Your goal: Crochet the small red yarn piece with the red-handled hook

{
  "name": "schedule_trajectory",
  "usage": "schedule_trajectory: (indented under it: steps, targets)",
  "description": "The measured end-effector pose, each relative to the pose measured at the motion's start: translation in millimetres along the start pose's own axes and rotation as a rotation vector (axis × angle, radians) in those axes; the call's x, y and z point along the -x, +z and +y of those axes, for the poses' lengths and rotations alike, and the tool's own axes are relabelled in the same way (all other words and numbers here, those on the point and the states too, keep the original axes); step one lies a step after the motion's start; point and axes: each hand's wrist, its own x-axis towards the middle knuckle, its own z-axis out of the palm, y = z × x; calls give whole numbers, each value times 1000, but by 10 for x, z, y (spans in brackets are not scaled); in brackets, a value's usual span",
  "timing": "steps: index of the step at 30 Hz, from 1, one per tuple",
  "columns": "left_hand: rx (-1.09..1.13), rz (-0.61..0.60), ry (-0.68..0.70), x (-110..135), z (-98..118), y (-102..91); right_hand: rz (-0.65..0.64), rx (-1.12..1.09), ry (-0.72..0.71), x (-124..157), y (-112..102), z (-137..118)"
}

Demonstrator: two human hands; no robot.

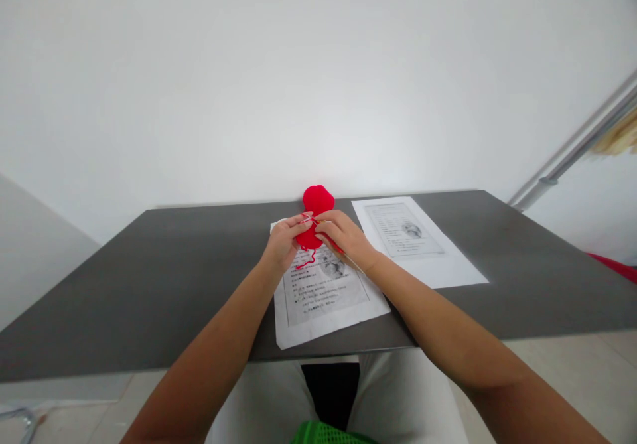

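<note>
The fingers (300, 222) of the left hand (283, 241) are pressed together on a small red knit piece (308, 238). They pinch its left side. The fingers (327, 223) of the right hand (346, 235) are curled shut on a thin red stick (340, 249). The stick runs under that hand, and its tip lies across the top of the piece. The two hands almost touch, with the piece held up between them, just above the table.

A short red thread (308, 260) hangs down from the piece. It dangles over a sheet (323, 304) of paper with print and a small picture on it. The hands and the piece hide the top part of this sheet.

Just behind the hands sits a red ball (318, 200) of yarn on the table (149, 278). The hands cover its lower part. A second sheet (423, 251) lies to the right, near the first one but not touching it. The table is dark grey and stands against a white wall (298, 66).

Far to the right a grey rail (572, 155) slants up.

Down low, between the person's knees, is the rim of a green basket (328, 434). I cannot tell what is in it.
</note>
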Motion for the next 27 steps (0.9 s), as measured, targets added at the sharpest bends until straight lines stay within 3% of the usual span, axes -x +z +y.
schedule_trajectory:
  steps: [5,13,19,27]
  targets:
    - [-141,71,154,-27,-57,-10,-12,5,80,18,82,-43]
    - [-680,68,376,-103,-66,-155,-35,-40,148,17,81,-59]
    - [-921,55,442,-134,-24,-228,31,-145,242,22,31,-63]
    - [-928,-22,440,-168,21,-313,74,-526,705,-23,-14,-87]
